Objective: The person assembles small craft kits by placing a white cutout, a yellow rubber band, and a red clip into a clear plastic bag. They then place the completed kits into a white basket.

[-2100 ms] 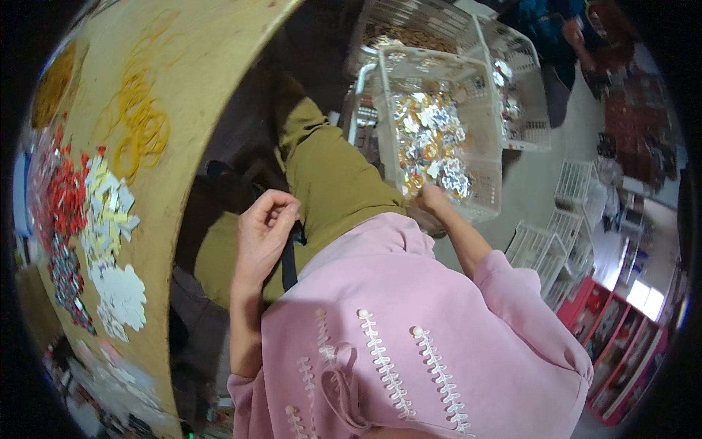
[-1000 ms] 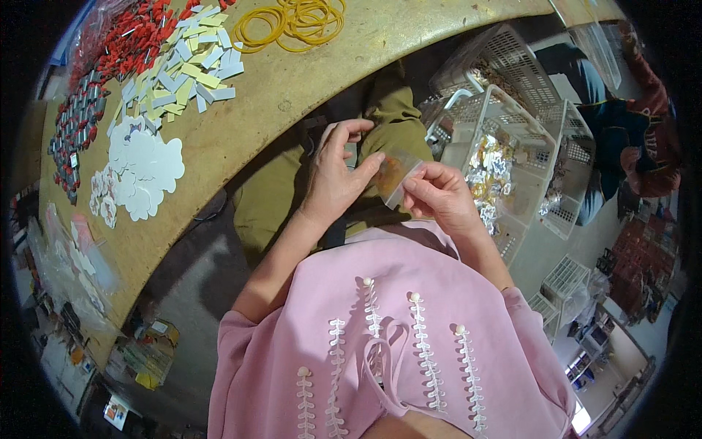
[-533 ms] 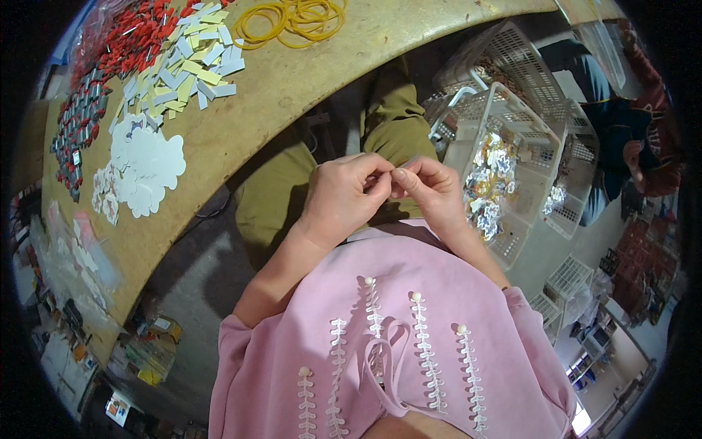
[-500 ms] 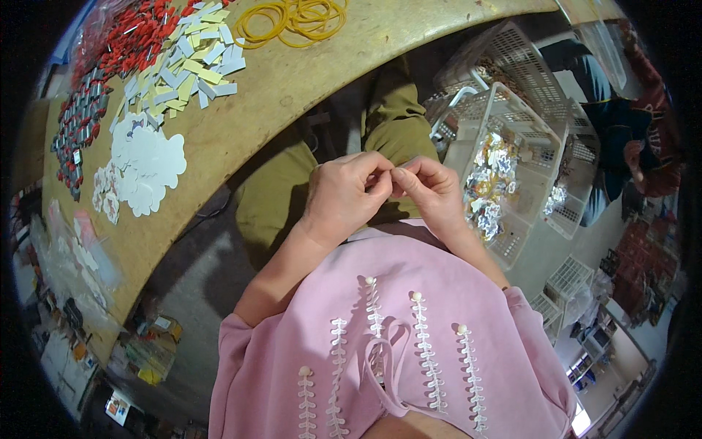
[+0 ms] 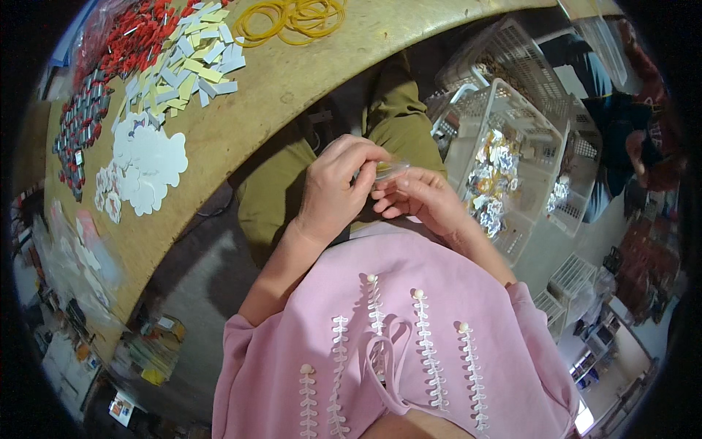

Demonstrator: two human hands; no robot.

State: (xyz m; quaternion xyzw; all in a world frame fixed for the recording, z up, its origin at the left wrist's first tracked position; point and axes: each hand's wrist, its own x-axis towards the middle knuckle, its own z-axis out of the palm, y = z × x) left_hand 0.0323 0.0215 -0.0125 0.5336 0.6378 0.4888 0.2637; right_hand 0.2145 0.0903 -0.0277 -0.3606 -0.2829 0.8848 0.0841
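My left hand (image 5: 338,189) and my right hand (image 5: 418,199) meet over my lap, above olive trousers and a pink top. Between their fingertips they pinch a small clear packet (image 5: 387,170) with something yellowish in it. Both hands are closed on it, thumbs and forefingers touching the packet. What is inside the packet is too small to make out.
A white plastic basket (image 5: 542,132) holding shiny foil pieces stands to my right, with more baskets behind. The tan table (image 5: 292,80) ahead carries yellow rubber bands (image 5: 296,13), white and red tags (image 5: 183,58) and white cut-out shapes (image 5: 146,164). Another person sits at far right.
My right hand came out of the basket and joined my left hand over the lap. The hands first closed tight together and have now parted slightly, showing the small packet between them.
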